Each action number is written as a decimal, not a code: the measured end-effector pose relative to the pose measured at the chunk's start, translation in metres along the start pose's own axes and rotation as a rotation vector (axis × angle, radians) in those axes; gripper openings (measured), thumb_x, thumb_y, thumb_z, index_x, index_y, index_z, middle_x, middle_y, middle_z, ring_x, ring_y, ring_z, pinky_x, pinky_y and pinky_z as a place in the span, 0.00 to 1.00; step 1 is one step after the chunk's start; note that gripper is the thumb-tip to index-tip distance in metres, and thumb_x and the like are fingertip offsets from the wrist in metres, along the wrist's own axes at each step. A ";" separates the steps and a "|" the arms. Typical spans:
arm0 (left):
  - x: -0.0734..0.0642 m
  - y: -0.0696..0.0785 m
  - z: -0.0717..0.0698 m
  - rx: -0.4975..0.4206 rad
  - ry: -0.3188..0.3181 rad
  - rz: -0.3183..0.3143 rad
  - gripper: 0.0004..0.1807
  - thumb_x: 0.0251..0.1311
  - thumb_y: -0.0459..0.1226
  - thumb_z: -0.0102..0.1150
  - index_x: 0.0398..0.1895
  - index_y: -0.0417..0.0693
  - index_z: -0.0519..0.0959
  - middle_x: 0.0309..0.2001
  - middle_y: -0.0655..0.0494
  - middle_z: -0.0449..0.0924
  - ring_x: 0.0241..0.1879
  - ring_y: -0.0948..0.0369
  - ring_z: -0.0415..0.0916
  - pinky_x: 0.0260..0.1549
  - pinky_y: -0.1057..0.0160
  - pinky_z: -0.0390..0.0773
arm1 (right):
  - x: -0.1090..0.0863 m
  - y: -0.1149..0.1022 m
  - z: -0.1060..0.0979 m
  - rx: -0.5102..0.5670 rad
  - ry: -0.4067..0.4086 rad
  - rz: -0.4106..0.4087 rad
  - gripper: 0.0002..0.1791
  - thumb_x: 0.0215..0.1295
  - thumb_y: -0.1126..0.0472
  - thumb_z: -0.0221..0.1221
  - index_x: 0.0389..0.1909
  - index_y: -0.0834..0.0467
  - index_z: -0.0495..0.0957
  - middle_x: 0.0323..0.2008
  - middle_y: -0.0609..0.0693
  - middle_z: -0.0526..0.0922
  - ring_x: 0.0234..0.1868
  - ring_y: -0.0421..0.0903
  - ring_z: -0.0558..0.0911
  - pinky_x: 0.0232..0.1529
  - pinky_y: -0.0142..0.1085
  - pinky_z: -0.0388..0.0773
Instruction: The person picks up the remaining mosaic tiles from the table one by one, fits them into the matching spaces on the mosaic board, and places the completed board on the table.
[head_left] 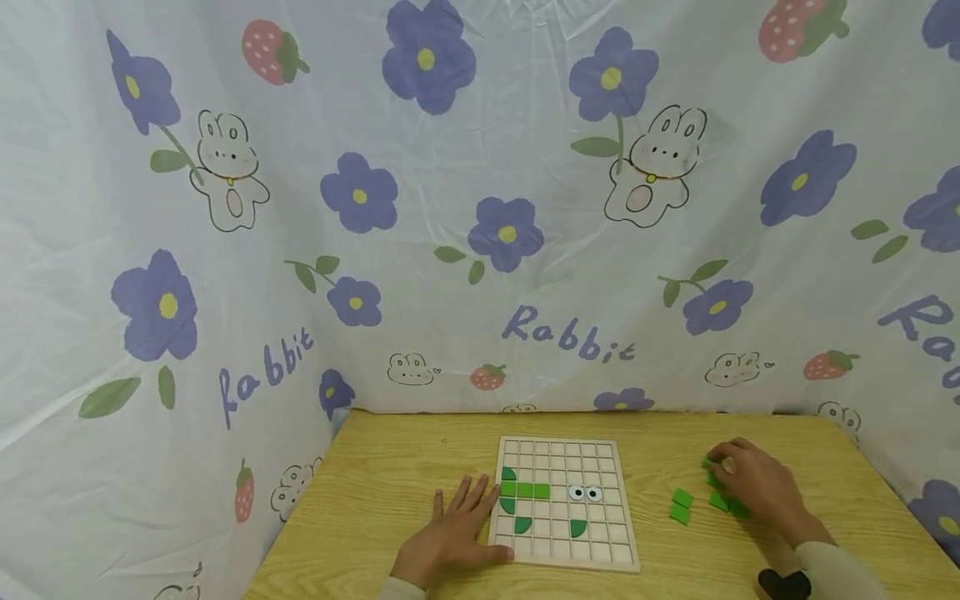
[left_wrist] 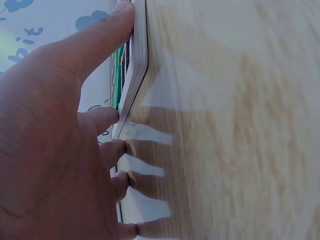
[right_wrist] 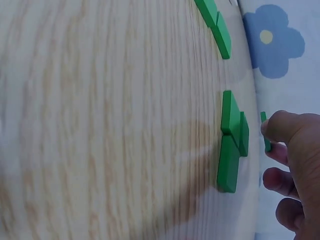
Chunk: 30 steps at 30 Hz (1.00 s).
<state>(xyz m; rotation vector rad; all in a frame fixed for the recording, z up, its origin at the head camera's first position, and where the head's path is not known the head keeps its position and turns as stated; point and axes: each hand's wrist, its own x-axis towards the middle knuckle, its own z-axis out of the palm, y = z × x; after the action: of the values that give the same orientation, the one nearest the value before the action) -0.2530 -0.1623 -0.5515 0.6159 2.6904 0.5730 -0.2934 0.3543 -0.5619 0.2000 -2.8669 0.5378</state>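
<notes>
A wooden grid board (head_left: 562,566) lies on the table with a row of three light green squares (head_left: 525,491), several dark green quarter-circle pieces (head_left: 578,528) and two round eye pieces (head_left: 585,493) in its cells. My left hand (head_left: 453,533) rests at the board's left side, fingers spread, thumb on the near left corner. In the left wrist view the thumb and index finger touch the board's edge (left_wrist: 137,70). To the right of the board, my right hand (head_left: 757,483) pinches a green square tile (right_wrist: 266,132) between thumb and fingertips, above other green tiles (right_wrist: 229,162).
Two loose green tiles (head_left: 681,506) lie between the board and my right hand. A dark rounded shape (head_left: 783,583) shows by the right sleeve (head_left: 832,571). Behind the wooden table (head_left: 420,450) hangs a white curtain (head_left: 450,317) printed with flowers and rabbits.
</notes>
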 end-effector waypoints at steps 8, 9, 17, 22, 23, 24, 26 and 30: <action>-0.001 0.000 -0.001 -0.012 -0.004 0.005 0.56 0.66 0.67 0.62 0.88 0.53 0.51 0.89 0.48 0.41 0.87 0.39 0.35 0.76 0.20 0.33 | -0.001 -0.013 -0.001 0.008 0.040 -0.030 0.09 0.69 0.55 0.71 0.45 0.54 0.89 0.51 0.57 0.86 0.39 0.54 0.88 0.32 0.51 0.84; -0.001 0.000 -0.001 -0.012 -0.003 0.005 0.56 0.66 0.67 0.62 0.88 0.53 0.51 0.89 0.48 0.41 0.87 0.39 0.35 0.76 0.20 0.33 | -0.002 -0.015 -0.001 0.010 0.040 -0.033 0.09 0.69 0.55 0.70 0.46 0.54 0.89 0.51 0.58 0.86 0.38 0.53 0.88 0.31 0.49 0.84; 0.000 0.000 0.001 0.003 0.002 0.004 0.56 0.66 0.68 0.61 0.88 0.53 0.52 0.89 0.48 0.41 0.87 0.40 0.35 0.76 0.21 0.34 | -0.003 -0.024 -0.001 0.001 0.095 -0.101 0.09 0.68 0.57 0.72 0.47 0.53 0.89 0.50 0.54 0.86 0.26 0.34 0.77 0.21 0.32 0.71; 0.000 -0.001 0.001 -0.004 0.000 0.002 0.57 0.65 0.69 0.61 0.88 0.54 0.52 0.89 0.49 0.41 0.87 0.40 0.35 0.77 0.21 0.33 | -0.001 -0.028 -0.001 -0.002 0.137 -0.144 0.09 0.66 0.58 0.73 0.46 0.52 0.89 0.49 0.52 0.86 0.27 0.33 0.78 0.21 0.31 0.70; 0.000 -0.001 0.001 -0.007 -0.002 0.002 0.57 0.65 0.69 0.61 0.88 0.54 0.52 0.89 0.49 0.41 0.87 0.40 0.35 0.77 0.21 0.33 | -0.001 -0.029 -0.001 0.001 0.139 -0.148 0.09 0.66 0.58 0.73 0.46 0.52 0.89 0.50 0.52 0.86 0.27 0.33 0.79 0.22 0.30 0.70; 0.000 0.000 0.001 -0.010 -0.005 0.002 0.57 0.65 0.69 0.61 0.88 0.54 0.52 0.89 0.49 0.41 0.87 0.40 0.35 0.77 0.21 0.33 | -0.001 -0.030 -0.001 0.003 0.138 -0.150 0.09 0.67 0.58 0.73 0.46 0.52 0.89 0.50 0.53 0.86 0.26 0.34 0.79 0.21 0.30 0.70; 0.000 0.000 0.000 -0.014 -0.009 0.003 0.57 0.65 0.69 0.61 0.88 0.55 0.51 0.89 0.49 0.40 0.87 0.40 0.34 0.76 0.21 0.33 | 0.000 -0.033 -0.001 0.009 0.134 -0.152 0.09 0.67 0.58 0.73 0.45 0.52 0.89 0.50 0.53 0.86 0.26 0.34 0.79 0.20 0.30 0.70; 0.000 0.001 -0.001 -0.016 -0.013 0.000 0.57 0.65 0.68 0.61 0.88 0.54 0.51 0.89 0.49 0.40 0.87 0.40 0.34 0.76 0.21 0.32 | 0.000 -0.039 -0.001 0.012 0.123 -0.148 0.08 0.67 0.58 0.73 0.45 0.52 0.89 0.49 0.52 0.86 0.28 0.36 0.81 0.20 0.31 0.70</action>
<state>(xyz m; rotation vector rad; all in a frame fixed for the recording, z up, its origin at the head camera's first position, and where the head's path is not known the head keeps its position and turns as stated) -0.2529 -0.1623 -0.5500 0.6134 2.6715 0.5882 -0.2866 0.3181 -0.5478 0.3653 -2.7038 0.5200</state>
